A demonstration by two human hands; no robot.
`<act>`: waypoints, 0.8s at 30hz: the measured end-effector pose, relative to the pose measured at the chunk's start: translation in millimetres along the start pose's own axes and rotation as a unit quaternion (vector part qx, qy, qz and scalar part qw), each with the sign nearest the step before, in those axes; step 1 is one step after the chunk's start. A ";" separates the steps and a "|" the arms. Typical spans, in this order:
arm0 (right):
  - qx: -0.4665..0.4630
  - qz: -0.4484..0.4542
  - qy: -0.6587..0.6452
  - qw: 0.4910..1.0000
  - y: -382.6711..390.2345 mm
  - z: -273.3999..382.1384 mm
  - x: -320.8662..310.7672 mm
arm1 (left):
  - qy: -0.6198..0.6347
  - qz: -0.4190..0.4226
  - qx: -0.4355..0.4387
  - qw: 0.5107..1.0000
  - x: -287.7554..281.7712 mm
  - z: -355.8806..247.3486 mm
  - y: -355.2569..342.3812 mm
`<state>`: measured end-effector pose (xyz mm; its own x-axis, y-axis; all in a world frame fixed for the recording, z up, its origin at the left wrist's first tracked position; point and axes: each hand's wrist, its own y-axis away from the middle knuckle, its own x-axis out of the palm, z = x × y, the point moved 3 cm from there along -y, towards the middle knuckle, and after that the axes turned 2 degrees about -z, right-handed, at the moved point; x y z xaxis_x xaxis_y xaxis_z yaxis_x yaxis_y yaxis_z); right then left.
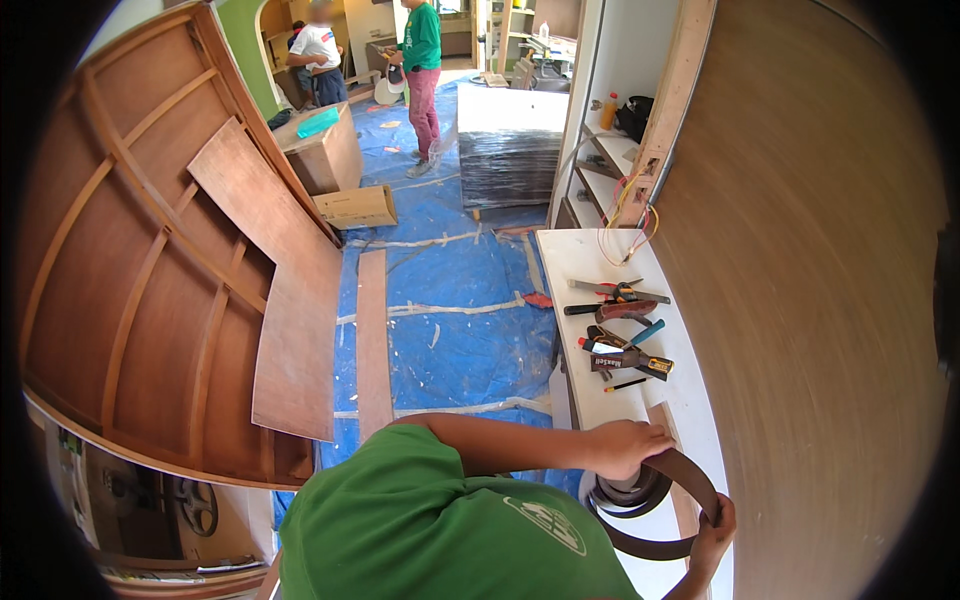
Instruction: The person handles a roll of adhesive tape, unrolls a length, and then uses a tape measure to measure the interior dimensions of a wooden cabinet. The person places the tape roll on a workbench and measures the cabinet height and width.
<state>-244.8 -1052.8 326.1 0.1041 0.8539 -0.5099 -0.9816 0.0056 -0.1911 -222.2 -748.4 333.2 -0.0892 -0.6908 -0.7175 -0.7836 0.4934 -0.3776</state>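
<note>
Where both hands grip, dark edge-band coil (655, 500) between left hand (625, 447) and right hand (712, 535).

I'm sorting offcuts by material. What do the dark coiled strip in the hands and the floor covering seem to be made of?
The dark strip looks like thin flexible edge banding, veneer or plastic: it curls in a smooth matt loop between the left hand and the right hand. The floor sheet looks like blue plastic tarpaulin, creased and paint-smeared.

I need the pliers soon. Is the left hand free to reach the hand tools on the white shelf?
Probably not yet: the left hand grips the dark edge-band coil, though the hand tools lie unobstructed just beyond.
</note>
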 end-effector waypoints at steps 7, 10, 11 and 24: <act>0.006 -0.044 0.033 0.998 5.6 -4.1 -13.2 | -0.093 -0.050 -0.058 0.993 -46.2 60.3 33.6; 0.002 -0.045 0.032 0.998 7.3 1.1 -14.6 | -0.089 -0.084 -0.092 0.988 -63.4 77.8 47.8; 0.002 -0.040 0.037 0.999 7.5 2.7 -14.2 | -0.082 -0.096 -0.101 0.987 -66.8 80.4 52.4; -0.139 0.044 0.120 0.982 10.6 34.7 26.0 | 0.583 -0.194 -0.473 0.632 -65.7 91.2 99.9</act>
<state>-258.1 -1012.4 339.9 0.0883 0.6966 -0.7120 -0.9105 -0.2334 -0.3413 -238.6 -605.6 289.2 0.2623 -0.8547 0.4480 -0.8534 0.0113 0.5212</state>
